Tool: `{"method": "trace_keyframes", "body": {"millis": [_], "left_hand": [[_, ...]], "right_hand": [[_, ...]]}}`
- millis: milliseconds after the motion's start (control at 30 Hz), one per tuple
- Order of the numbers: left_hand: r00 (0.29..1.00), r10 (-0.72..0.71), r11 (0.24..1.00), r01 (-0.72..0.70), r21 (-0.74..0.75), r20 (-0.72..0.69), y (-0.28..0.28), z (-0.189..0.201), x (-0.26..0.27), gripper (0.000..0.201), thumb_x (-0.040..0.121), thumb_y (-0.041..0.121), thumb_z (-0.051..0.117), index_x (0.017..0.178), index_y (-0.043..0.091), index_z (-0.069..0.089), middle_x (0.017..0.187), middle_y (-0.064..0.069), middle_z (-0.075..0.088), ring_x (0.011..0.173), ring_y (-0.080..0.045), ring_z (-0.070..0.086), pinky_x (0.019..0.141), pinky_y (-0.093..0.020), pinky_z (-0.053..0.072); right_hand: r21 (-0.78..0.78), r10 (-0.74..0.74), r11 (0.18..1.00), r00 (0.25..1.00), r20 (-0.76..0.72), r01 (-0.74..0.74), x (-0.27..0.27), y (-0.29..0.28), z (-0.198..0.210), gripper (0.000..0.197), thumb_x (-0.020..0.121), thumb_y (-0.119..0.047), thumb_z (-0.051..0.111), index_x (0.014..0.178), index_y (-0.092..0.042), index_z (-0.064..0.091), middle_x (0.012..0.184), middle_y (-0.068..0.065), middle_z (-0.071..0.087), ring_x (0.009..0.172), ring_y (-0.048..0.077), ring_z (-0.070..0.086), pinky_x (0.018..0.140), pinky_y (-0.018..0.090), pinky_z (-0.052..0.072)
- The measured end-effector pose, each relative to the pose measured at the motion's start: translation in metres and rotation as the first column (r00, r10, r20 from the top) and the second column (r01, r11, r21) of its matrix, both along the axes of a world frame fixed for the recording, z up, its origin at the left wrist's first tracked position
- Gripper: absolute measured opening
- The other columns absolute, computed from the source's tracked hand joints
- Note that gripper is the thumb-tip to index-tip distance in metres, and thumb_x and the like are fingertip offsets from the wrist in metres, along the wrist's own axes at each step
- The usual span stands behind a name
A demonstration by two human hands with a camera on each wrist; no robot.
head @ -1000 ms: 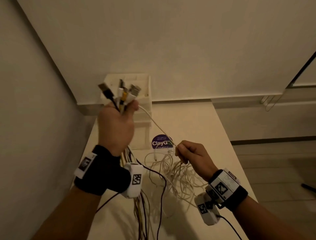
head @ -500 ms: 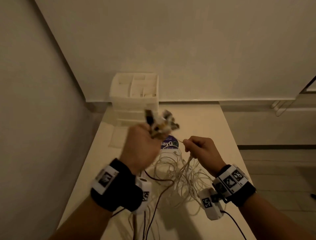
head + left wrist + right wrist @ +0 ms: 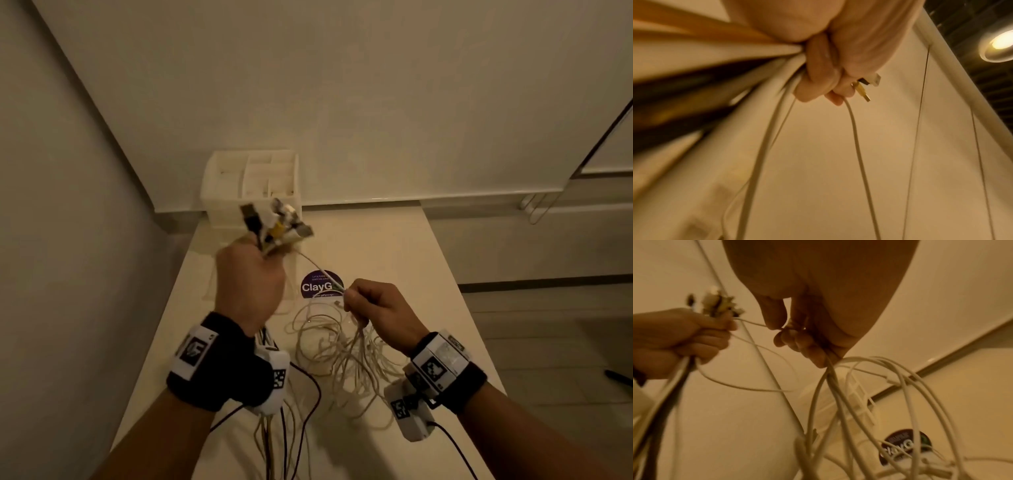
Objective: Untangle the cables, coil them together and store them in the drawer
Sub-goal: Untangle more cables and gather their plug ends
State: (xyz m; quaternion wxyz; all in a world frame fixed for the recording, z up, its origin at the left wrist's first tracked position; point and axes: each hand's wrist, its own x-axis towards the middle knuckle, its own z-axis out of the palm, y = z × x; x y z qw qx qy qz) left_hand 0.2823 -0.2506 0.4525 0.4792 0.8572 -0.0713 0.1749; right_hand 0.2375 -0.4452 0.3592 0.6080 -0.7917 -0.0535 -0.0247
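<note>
My left hand [image 3: 251, 281] grips a bundle of cables in a fist above the table, with the plug ends [image 3: 274, 224] fanning out of its top and the cords hanging down past my wrist. In the left wrist view the fingers [image 3: 818, 78] curl round white and dark cords. My right hand [image 3: 373, 305] pinches one thin white cable [image 3: 317, 265] that runs taut up to the left fist, and also holds several looped white strands [image 3: 838, 386]. A tangle of white cables [image 3: 339, 349] lies on the table under both hands. The white drawer unit [image 3: 251, 186] stands at the table's far end.
A purple round sticker [image 3: 318, 284] sits on the white table [image 3: 394, 246] just past my hands. Walls close in at the left and behind the drawer unit. The table's right edge drops to a tiled floor [image 3: 548, 342]. Black device wires trail from both wristbands.
My left hand dropped from high in front of the drawer unit, swung right toward the right hand, then moved back left and up a little. The right hand kept its pinch.
</note>
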Motion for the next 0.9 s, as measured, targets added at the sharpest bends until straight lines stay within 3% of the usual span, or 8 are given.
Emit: {"method": "trace_keyframes", "body": {"millis": [267, 333, 500, 600, 667, 733, 833, 900], "left_hand": [[0.930, 0.353, 0.880, -0.293, -0.373, 0.102, 0.081, 0.021, 0.021, 0.018, 0.087, 0.027, 0.069, 0.092, 0.010, 0.069, 0.092, -0.004, 0.070, 0.086, -0.010, 0.065, 0.075, -0.025, 0.050], [0.932, 0.357, 0.880, -0.310, -0.360, 0.070, 0.091, 0.015, 0.020, 0.020, 0.088, 0.028, 0.068, 0.094, 0.010, 0.070, 0.094, -0.004, 0.070, 0.091, -0.020, 0.067, 0.080, -0.032, 0.051], [0.978, 0.203, 0.955, -0.211, -0.208, -0.056, 0.080, -0.006, 0.009, 0.020, 0.084, 0.028, 0.074, 0.089, 0.009, 0.073, 0.087, -0.005, 0.073, 0.088, -0.022, 0.069, 0.074, -0.031, 0.052], [0.984, -0.080, 0.967, 0.038, -0.251, -0.160, 0.040, -0.010, -0.012, 0.010, 0.083, 0.009, 0.073, 0.083, 0.019, 0.071, 0.077, 0.014, 0.072, 0.077, 0.003, 0.067, 0.068, -0.005, 0.044], [0.931, -0.278, 0.942, 0.216, -0.256, -0.236, 0.014, -0.021, -0.022, 0.015, 0.081, 0.010, 0.075, 0.084, 0.024, 0.074, 0.079, 0.014, 0.074, 0.072, 0.013, 0.064, 0.066, -0.003, 0.042], [0.895, -0.360, 0.930, 0.320, -0.182, -0.264, -0.006, -0.033, -0.026, 0.010, 0.082, 0.022, 0.076, 0.092, 0.024, 0.076, 0.083, 0.011, 0.075, 0.075, 0.008, 0.066, 0.066, -0.011, 0.047], [0.890, -0.352, 0.935, 0.348, -0.067, -0.289, -0.025, -0.042, -0.024, 0.015, 0.085, 0.033, 0.072, 0.095, 0.023, 0.077, 0.068, 0.013, 0.067, 0.063, 0.002, 0.060, 0.054, -0.011, 0.040], [0.911, -0.297, 0.950, 0.312, 0.010, -0.287, -0.030, -0.044, -0.019, 0.012, 0.088, 0.029, 0.070, 0.093, 0.020, 0.077, 0.070, 0.008, 0.068, 0.065, -0.006, 0.061, 0.051, -0.009, 0.035]], "right_hand": [[-0.072, -0.146, 0.987, 0.989, -0.031, 0.143, 0.004, -0.011, -0.040, 0.032, 0.096, -0.019, 0.057, 0.066, -0.015, 0.066, 0.049, -0.009, 0.048, 0.049, 0.007, 0.042, 0.055, 0.025, 0.037], [-0.097, -0.179, 0.980, 0.983, -0.037, 0.174, 0.005, -0.012, -0.045, 0.033, 0.096, -0.019, 0.058, 0.063, -0.017, 0.064, 0.047, -0.010, 0.047, 0.047, 0.007, 0.040, 0.055, 0.025, 0.036], [0.005, -0.187, 0.982, 0.981, -0.054, 0.187, 0.005, -0.010, -0.033, 0.037, 0.093, -0.014, 0.061, 0.056, -0.014, 0.061, 0.048, -0.007, 0.048, 0.049, 0.009, 0.039, 0.057, 0.029, 0.036], [0.139, -0.120, 0.982, 0.991, -0.057, 0.127, 0.009, -0.007, -0.011, 0.037, 0.087, -0.017, 0.064, 0.051, -0.016, 0.057, 0.052, 0.003, 0.043, 0.052, 0.016, 0.034, 0.055, 0.032, 0.030], [0.162, -0.054, 0.985, 0.998, -0.031, 0.058, 0.010, -0.003, 0.003, 0.035, 0.082, -0.019, 0.061, 0.048, -0.021, 0.056, 0.052, 0.001, 0.042, 0.052, 0.016, 0.033, 0.056, 0.032, 0.029], [0.148, 0.006, 0.989, 1.000, -0.009, -0.005, 0.010, 0.001, 0.012, 0.032, 0.081, -0.016, 0.059, 0.050, -0.020, 0.058, 0.051, 0.000, 0.040, 0.051, 0.016, 0.031, 0.056, 0.032, 0.027], [0.195, 0.020, 0.981, 1.000, -0.016, -0.016, 0.011, 0.000, 0.015, 0.025, 0.078, -0.015, 0.060, 0.066, 0.007, 0.062, 0.053, 0.011, 0.037, 0.052, 0.019, 0.028, 0.057, 0.040, 0.025], [0.182, -0.003, 0.983, 1.000, -0.025, 0.008, 0.010, -0.005, 0.011, 0.024, 0.082, -0.018, 0.061, 0.068, 0.002, 0.065, 0.055, 0.013, 0.041, 0.053, 0.019, 0.033, 0.056, 0.038, 0.029]]}}
